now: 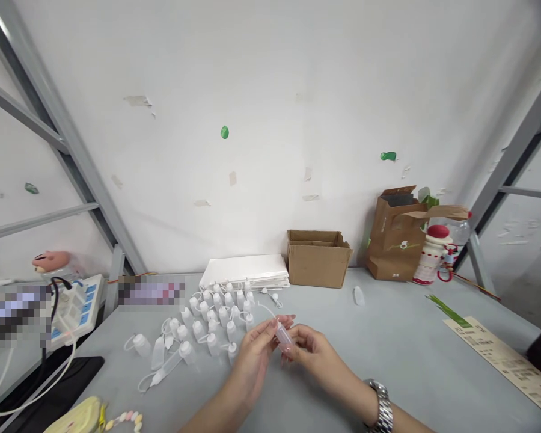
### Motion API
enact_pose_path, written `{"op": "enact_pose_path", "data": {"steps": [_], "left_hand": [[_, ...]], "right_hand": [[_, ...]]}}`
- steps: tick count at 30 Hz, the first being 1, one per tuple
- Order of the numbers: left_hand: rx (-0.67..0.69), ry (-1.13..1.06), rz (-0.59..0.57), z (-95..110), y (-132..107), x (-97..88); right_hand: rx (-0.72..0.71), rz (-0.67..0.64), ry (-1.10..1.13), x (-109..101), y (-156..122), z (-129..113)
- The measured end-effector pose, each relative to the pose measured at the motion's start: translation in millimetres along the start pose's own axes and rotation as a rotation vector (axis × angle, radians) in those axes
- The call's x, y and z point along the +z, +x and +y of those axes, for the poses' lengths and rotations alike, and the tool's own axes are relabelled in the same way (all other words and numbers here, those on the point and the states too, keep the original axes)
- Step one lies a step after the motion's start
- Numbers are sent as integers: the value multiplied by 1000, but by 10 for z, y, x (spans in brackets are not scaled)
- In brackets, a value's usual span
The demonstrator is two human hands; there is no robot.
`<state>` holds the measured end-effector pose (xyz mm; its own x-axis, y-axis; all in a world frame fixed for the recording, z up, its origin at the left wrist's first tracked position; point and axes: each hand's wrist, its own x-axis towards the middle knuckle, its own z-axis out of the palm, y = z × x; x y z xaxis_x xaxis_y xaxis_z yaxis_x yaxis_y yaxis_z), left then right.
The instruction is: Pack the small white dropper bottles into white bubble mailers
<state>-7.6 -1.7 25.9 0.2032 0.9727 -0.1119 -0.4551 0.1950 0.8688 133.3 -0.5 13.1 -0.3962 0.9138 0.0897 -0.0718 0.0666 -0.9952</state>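
A: A scuffed white wall (pixel 261 150) fills the upper frame, above a smooth grey tabletop (pixel 365 337). Where is the bottle in hand?

B: Lower centre. The small, translucent plastic bottle (pixel 285 337) tilts between two bare hands, its upper end towards the left of the frame.

A: And the grip?

B: Closed on both sides, no wider than the bottle. The left hand (pixel 255 349) pinches the upper end; the right hand (pixel 313 349), a silver metal watch (pixel 381 406) at its wrist, curls thumb and fingers around the lower body. How hard they press, I cannot tell.

A: What could go wrong?

B: The slick, narrow body could roll free if the right fingers slacken. A thin white plastic strap (pixel 265 310) arcs out above the left fingers and might snag or bend under them. Those fingers cover the neck, so whether the cap sits straight is hidden.

A: And the surroundings?

B: A cluster of white-capped, translucent bottles (pixel 198 329) stands left of centre, the closest just beside the left hand. A leftward swing of that forearm could topple several; they look light and stand tightly packed.
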Motion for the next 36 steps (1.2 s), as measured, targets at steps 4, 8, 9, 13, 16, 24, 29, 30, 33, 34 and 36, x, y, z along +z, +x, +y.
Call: {"op": "enact_pose_path", "data": {"steps": [4, 8, 9, 13, 16, 24, 29, 30, 33, 34, 36], "left_hand": [[-4, -16, -19, -28, -1, 5], [-17, -17, -78, -12, -7, 18], [-19, -25, -93, -7, -8, 22], [-33, -67, -137, -6, -1, 30], [-61, -99, -141, -24, 11, 25], [-111, -116, -120, -18, -8, 23], [-62, -62, 28, -24, 15, 10], [-57, -67, 34, -27, 20, 8], [-76, -95, 2, -29, 28, 5], [-89, -109, -12, -29, 28, 4], [-113, -140, -36, -30, 27, 1]], "right_hand": [[-4, 1, -2, 8, -20, -12], [23, -42, 117, 2, 1, -22], [27, -53, 161, -3, 8, -27], [59, -154, 415, -18, 20, -43], [111, -219, 577, -27, 15, -38], [176, -263, 655, -37, -4, -2], [133, -124, 353, -16, 1, 8], [113, -79, 283, -14, 3, 8], [80, -5, 178, -10, 7, 8], [72, -5, 189, -10, 7, 7], [57, -30, 253, -9, 5, 7]]}}
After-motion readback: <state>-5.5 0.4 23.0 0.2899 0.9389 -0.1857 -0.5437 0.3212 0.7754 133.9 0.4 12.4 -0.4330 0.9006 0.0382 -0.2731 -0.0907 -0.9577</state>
